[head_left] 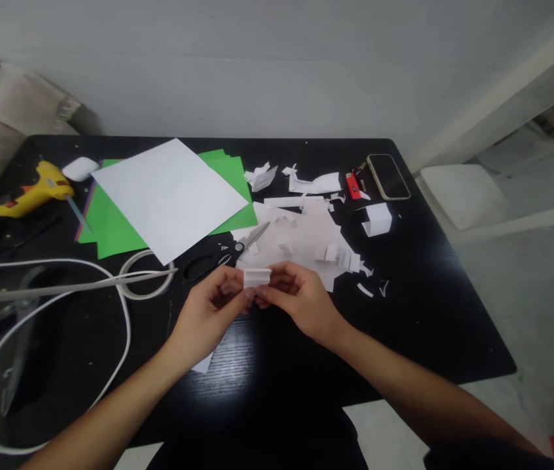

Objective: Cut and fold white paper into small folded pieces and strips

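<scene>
Over the middle of the black table (pixel 428 313), both my hands pinch a small folded piece of white paper (pixel 257 277). My left hand (pixel 211 313) grips its left end with curled fingers. My right hand (pixel 296 299) grips its right end the same way. Just behind the hands lie black-handled scissors (pixel 223 256) and a heap of cut white paper scraps (pixel 306 243). A small folded white paper box (pixel 377 219) stands further right.
A white sheet (pixel 169 196) lies on green sheets (pixel 115 228) at the back left. A yellow glue gun (pixel 36 189) and a white cable (pixel 61 287) sit at the left. A phone (pixel 387 175) and a red object (pixel 352 185) lie at the back right.
</scene>
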`<state>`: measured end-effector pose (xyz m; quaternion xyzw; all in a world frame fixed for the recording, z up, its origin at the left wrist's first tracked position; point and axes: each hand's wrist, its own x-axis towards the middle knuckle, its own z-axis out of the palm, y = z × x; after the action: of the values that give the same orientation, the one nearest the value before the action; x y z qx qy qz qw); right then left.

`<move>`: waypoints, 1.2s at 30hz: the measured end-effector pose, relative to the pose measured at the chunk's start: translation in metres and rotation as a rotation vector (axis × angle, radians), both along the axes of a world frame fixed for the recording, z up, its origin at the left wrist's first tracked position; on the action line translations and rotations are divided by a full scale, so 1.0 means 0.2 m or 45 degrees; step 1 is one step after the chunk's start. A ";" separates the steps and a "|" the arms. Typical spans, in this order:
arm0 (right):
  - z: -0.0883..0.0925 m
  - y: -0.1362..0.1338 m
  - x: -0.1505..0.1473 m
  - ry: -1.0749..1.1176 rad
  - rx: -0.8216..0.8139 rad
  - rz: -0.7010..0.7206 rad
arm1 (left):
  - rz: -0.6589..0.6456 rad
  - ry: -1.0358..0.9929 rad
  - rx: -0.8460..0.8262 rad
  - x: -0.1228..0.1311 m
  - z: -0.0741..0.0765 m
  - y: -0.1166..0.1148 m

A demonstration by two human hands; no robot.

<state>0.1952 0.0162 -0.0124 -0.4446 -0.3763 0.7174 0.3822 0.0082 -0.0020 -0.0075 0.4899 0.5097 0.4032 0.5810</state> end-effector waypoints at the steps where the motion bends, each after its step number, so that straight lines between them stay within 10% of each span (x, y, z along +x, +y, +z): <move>1: 0.00 0.00 0.00 -0.002 -0.013 0.000 | 0.014 -0.028 -0.010 0.00 0.00 0.00; 27: 0.01 0.01 0.01 0.158 -0.031 -0.014 | -0.116 -0.196 -0.086 -0.05 0.01 0.02; 36: 0.01 -0.02 0.00 0.037 0.258 0.000 | -0.157 -0.237 -0.135 -0.06 -0.01 0.01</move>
<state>0.1953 0.0114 -0.0101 -0.3933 -0.4415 0.6819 0.4307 -0.0047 -0.0005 -0.0094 0.4496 0.4430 0.3829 0.6745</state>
